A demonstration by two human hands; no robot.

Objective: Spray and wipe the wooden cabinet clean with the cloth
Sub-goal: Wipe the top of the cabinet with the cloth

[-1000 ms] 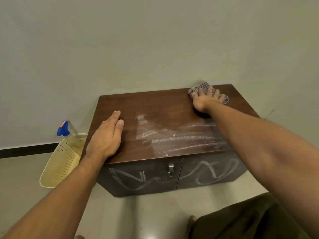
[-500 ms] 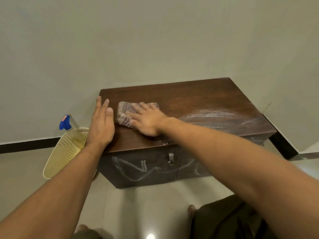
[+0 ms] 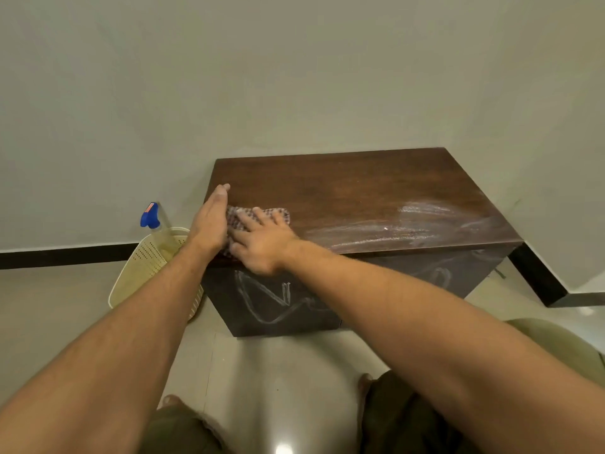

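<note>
A low dark wooden cabinet stands against the wall, with white smears on the right of its top and white scribbles on its front. My right hand presses flat on a checked cloth at the front left corner of the top. My left hand lies flat along the cabinet's left edge, fingers together, touching the cloth's left side. A spray bottle with a blue trigger head stands in a basket left of the cabinet.
A cream perforated plastic basket leans on the floor by the cabinet's left side. A dark skirting board runs along the wall. A dark step edge lies right of the cabinet. My knees and feet show at the bottom.
My right hand swept the cloth from the back right corner across the top to the front left corner. My left hand shifted to the left edge, now touching the cloth.
</note>
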